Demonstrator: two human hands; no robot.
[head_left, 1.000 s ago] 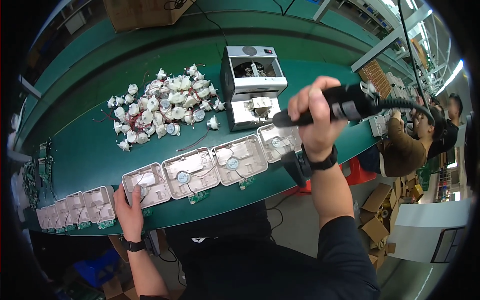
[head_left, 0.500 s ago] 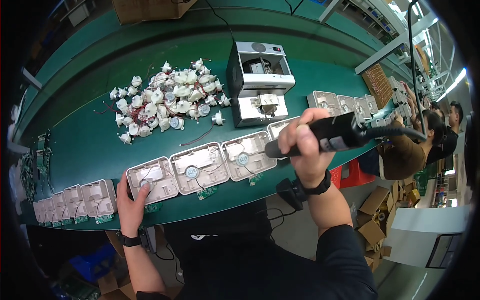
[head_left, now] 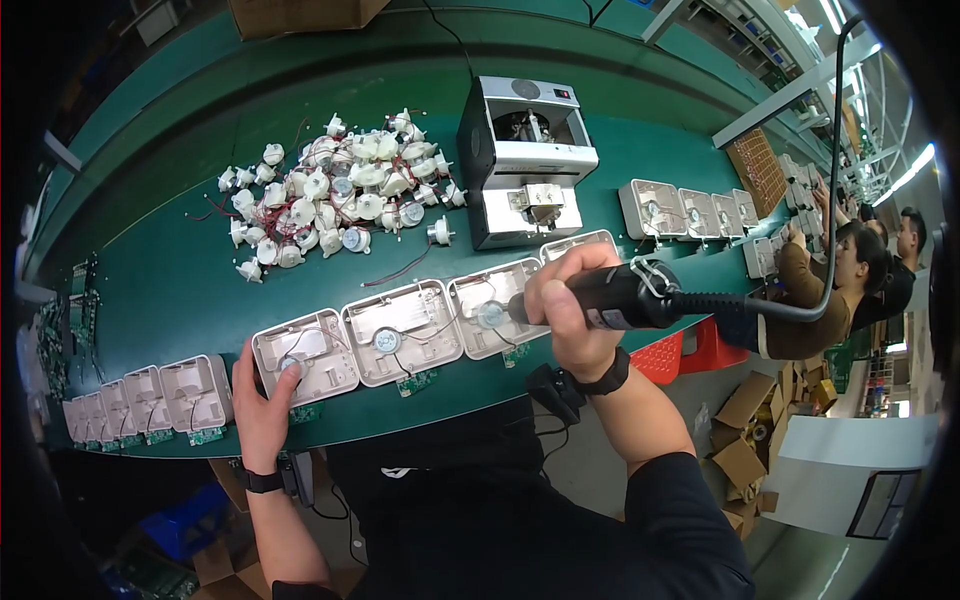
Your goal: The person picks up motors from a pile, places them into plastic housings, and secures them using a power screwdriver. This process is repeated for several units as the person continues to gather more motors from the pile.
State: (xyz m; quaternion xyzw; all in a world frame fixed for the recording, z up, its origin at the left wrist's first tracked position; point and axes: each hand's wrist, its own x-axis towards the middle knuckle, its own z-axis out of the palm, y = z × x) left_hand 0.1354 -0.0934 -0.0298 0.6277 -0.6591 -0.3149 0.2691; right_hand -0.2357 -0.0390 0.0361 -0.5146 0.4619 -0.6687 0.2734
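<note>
My right hand (head_left: 580,325) is wrapped around a black corded electric screwdriver (head_left: 628,296), held nearly level with its nose pointing left. The nose overlaps the right side of a white plastic housing (head_left: 520,332) with a round speaker (head_left: 491,315) in it; the bit's tip cannot be made out. My left hand (head_left: 262,415) grips another white housing (head_left: 333,378) by its left wall, the thumb inside on a round part. Between these two lies a third housing (head_left: 432,366) with a speaker (head_left: 387,341). Green circuit boards (head_left: 416,384) hang by wires at the housings' near edges.
A heap of white motor-like parts with red wires (head_left: 330,200) lies further back. Beside it stands a grey-black machine (head_left: 530,160). More housings line the table at left (head_left: 195,390) and right (head_left: 650,205). A co-worker (head_left: 815,285) sits at the right, near red stools (head_left: 710,345).
My right hand has brought the screwdriver left and down, nearer the third housing's speaker. My left hand stays in place on its housing.
</note>
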